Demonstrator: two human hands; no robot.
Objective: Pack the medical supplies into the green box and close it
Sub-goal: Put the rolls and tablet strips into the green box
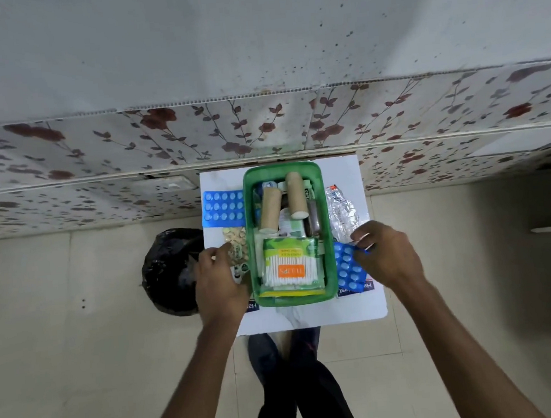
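Note:
The green box (pixel 324 205) stands open on a small white table (pixel 312 314). Inside it lie two tan bandage rolls (pixel 296 194), a pack of cotton buds (pixel 288 268) and smaller packets. My right hand (pixel 386 253) pinches the top edge of a blue pill strip (pixel 349 269) just right of the box. My left hand (pixel 218 279) rests at the box's left side, fingers on a strip of tan pills (pixel 235 241). Another blue pill strip (pixel 223 208) lies at the left. A crumpled silver strip (pixel 343 211) lies at the right.
A black plastic bag (pixel 170 273) sits on the floor left of the table. A floral-patterned ledge (pixel 261 127) runs behind the table. My legs and feet (pixel 290 372) are below the table's front edge. Tiled floor surrounds everything.

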